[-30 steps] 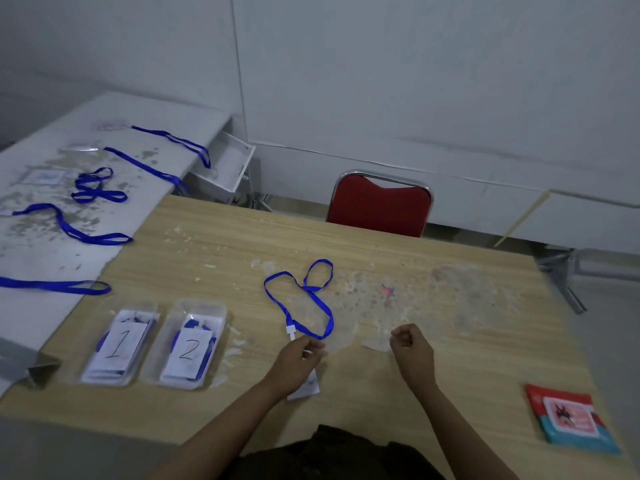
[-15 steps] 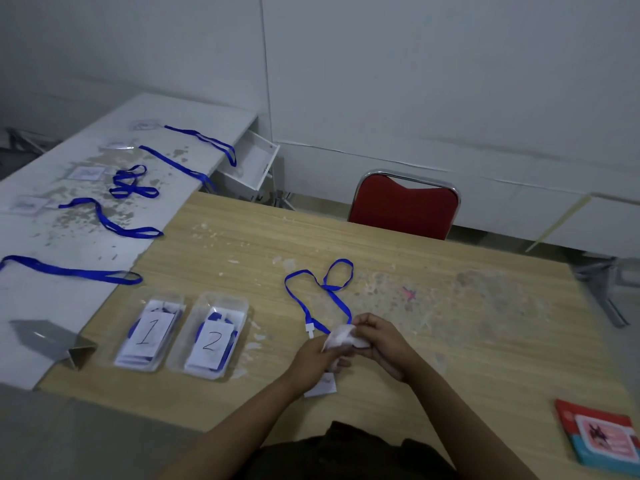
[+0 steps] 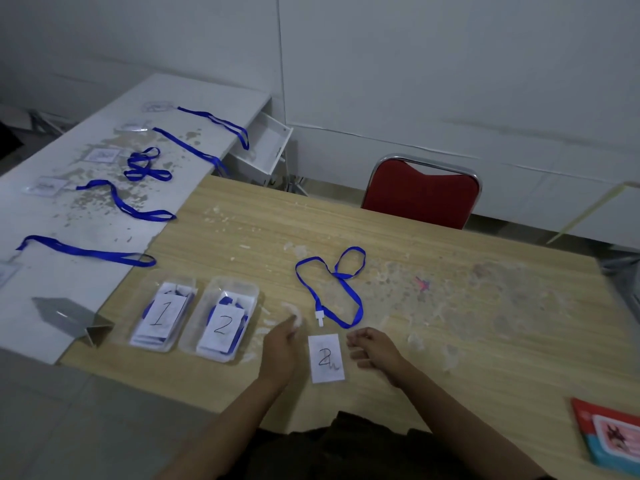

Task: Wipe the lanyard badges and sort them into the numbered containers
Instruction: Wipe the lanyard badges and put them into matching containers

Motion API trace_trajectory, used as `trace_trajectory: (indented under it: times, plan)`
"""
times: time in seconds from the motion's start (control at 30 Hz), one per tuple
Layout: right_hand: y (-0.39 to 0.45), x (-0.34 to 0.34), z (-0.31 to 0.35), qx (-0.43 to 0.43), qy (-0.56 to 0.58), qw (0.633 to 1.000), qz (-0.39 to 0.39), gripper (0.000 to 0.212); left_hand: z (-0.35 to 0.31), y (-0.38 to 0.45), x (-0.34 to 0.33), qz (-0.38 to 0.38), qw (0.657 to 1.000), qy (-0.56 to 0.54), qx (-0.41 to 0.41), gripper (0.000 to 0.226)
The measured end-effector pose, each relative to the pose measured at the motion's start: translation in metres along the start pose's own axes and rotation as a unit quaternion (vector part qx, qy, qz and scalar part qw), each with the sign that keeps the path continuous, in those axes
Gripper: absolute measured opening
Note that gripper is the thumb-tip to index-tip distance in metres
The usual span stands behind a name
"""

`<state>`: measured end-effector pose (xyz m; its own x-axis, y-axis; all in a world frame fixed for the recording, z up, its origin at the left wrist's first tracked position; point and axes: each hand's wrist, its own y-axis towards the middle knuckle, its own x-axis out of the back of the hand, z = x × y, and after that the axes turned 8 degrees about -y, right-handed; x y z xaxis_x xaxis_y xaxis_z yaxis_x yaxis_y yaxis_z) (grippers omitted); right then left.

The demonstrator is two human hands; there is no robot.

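Observation:
A white badge (image 3: 326, 358) marked "2" lies flat on the wooden table (image 3: 450, 306), between my two hands. Its blue lanyard (image 3: 332, 285) curls away from it across the table. My left hand (image 3: 282, 344) lies left of the badge and pinches a small white wipe (image 3: 294, 315) at its fingertips. My right hand (image 3: 375, 346) rests on the table right of the badge, fingers loosely curled and holding nothing. Two clear containers stand to the left, one labelled "1" (image 3: 162, 315), the other "2" (image 3: 223, 320), each with badges inside.
Several more blue lanyards with badges (image 3: 90, 252) lie on the white side table (image 3: 69, 292) at the left. A grey metal wedge (image 3: 74, 320) sits at its near corner. A red wipe pack (image 3: 613, 434) lies at the table's right edge. A red chair (image 3: 420, 194) stands behind.
My hands, which met over the badge with the wipe, have parted. The badge now lies uncovered between them. The wipe went left with my left hand.

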<state>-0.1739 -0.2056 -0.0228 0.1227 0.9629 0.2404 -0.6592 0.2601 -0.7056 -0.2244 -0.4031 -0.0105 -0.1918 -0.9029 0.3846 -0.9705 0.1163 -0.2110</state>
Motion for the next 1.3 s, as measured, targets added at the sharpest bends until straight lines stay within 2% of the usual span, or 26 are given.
trace_trajectory:
  times: [0.07, 0.13, 0.17, 0.3, 0.33, 0.4, 0.43, 0.53, 0.57, 0.6, 0.67, 0.7, 0.8, 0.83, 0.9, 0.93, 1.03, 1.13, 1.17, 1.27, 1.3]
  plan:
    - [0.000, -0.002, -0.009, 0.009, -0.040, 0.999, -0.015, 0.012, 0.012, -0.009, -0.012, 0.148, 0.983, 0.087, -0.064, 0.038]
    - [0.002, -0.002, -0.018, 0.065, -0.146, 0.986, -0.044, 0.014, 0.031, -0.015, -0.025, 0.288, 0.906, 0.280, -0.131, 0.058]
    - [0.003, -0.001, -0.022, 0.100, -0.207, 0.971, -0.058, 0.018, 0.039, -0.016, -0.029, 0.316, 0.872, 0.345, -0.146, 0.064]
    - [0.009, 0.005, -0.031, 0.226, -0.439, 0.867, -0.060, 0.056, 0.053, -0.024, -0.029, 0.373, 0.813, 0.396, -0.206, 0.075]
    - [0.011, 0.007, -0.031, 0.241, -0.485, 0.839, -0.047, 0.062, 0.057, -0.025, -0.027, 0.370, 0.811, 0.403, -0.206, 0.081]
    - [0.017, 0.011, -0.030, 0.254, -0.549, 0.796, -0.029, 0.072, 0.060, -0.022, -0.023, 0.331, 0.832, 0.410, -0.174, 0.090]
    - [0.020, 0.012, -0.028, 0.257, -0.566, 0.783, -0.027, 0.074, 0.061, -0.020, -0.021, 0.329, 0.832, 0.414, -0.168, 0.091]
    - [0.025, 0.014, -0.024, 0.273, -0.591, 0.759, -0.022, 0.076, 0.060, -0.024, -0.020, 0.397, 0.800, 0.408, -0.192, 0.088]
    - [0.026, 0.014, -0.024, 0.278, -0.596, 0.753, -0.022, 0.075, 0.060, -0.024, -0.021, 0.400, 0.799, 0.403, -0.195, 0.088]
    - [0.027, 0.014, -0.023, 0.281, -0.599, 0.749, -0.023, 0.075, 0.062, -0.024, -0.022, 0.379, 0.815, 0.395, -0.189, 0.088]
    - [0.027, 0.014, -0.021, 0.278, -0.590, 0.758, -0.032, 0.075, 0.063, -0.021, -0.020, 0.329, 0.846, 0.385, -0.165, 0.088]
    - [0.027, 0.013, -0.021, 0.273, -0.584, 0.763, -0.035, 0.075, 0.063, -0.020, -0.020, 0.340, 0.841, 0.385, -0.170, 0.087]
    - [0.027, 0.012, -0.018, 0.260, -0.584, 0.768, -0.039, 0.077, 0.063, -0.026, -0.026, 0.422, 0.782, 0.405, -0.216, 0.078]
    - [0.028, 0.011, -0.017, 0.259, -0.582, 0.770, -0.040, 0.076, 0.063, -0.026, -0.027, 0.414, 0.790, 0.399, -0.214, 0.077]
    - [0.028, 0.010, -0.016, 0.256, -0.578, 0.774, -0.039, 0.076, 0.064, -0.022, -0.028, 0.360, 0.832, 0.378, -0.188, 0.079]
    - [0.027, 0.010, -0.016, 0.254, -0.578, 0.774, -0.039, 0.077, 0.063, -0.021, -0.028, 0.363, 0.832, 0.374, -0.188, 0.080]
    - [0.025, 0.010, -0.017, 0.251, -0.577, 0.777, -0.036, 0.081, 0.060, -0.027, -0.032, 0.407, 0.799, 0.391, -0.209, 0.083]
    - [0.025, 0.009, -0.016, 0.251, -0.571, 0.781, -0.036, 0.078, 0.060, -0.020, -0.032, 0.332, 0.850, 0.372, -0.171, 0.081]
    - [0.024, 0.009, -0.017, 0.250, -0.571, 0.781, -0.037, 0.077, 0.062, -0.017, -0.031, 0.336, 0.851, 0.366, -0.171, 0.081]
    - [0.022, 0.009, -0.017, 0.246, -0.579, 0.776, -0.037, 0.079, 0.063, -0.024, -0.030, 0.399, 0.804, 0.382, -0.221, 0.083]
    - [0.023, 0.009, -0.017, 0.247, -0.579, 0.776, -0.039, 0.080, 0.063, -0.025, -0.031, 0.408, 0.798, 0.382, -0.224, 0.087]
